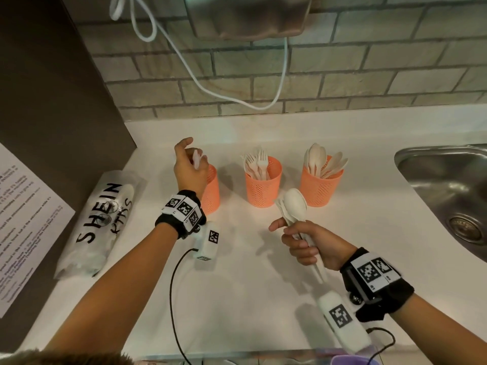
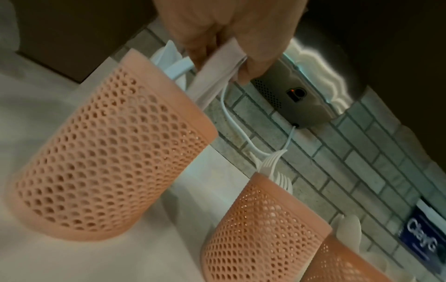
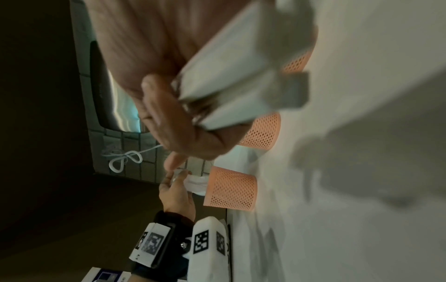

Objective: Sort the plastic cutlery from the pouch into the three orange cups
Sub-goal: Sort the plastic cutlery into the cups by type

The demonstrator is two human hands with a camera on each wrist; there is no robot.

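Three orange mesh cups stand in a row on the white counter (image 1: 237, 272). The left cup (image 1: 212, 192) (image 2: 108, 148) is partly behind my left hand (image 1: 193, 156), which pinches a white plastic utensil (image 2: 217, 76) just above its rim; more white pieces stick out of it. The middle cup (image 1: 263, 184) holds forks (image 2: 272, 167), the right cup (image 1: 320, 187) spoons. In front of the right cup, my right hand (image 1: 297, 243) grips a bundle of cutlery (image 3: 229, 85) with a spoon (image 1: 293, 204) on top. The SHEIN pouch (image 1: 100, 227) lies at the left.
A steel sink (image 1: 448, 191) is set into the counter at the right. A printed sheet (image 1: 26, 219) hangs on the dark panel at the left. A white cable (image 1: 237, 97) droops from a wall-mounted device (image 1: 250, 17) over the brick wall.
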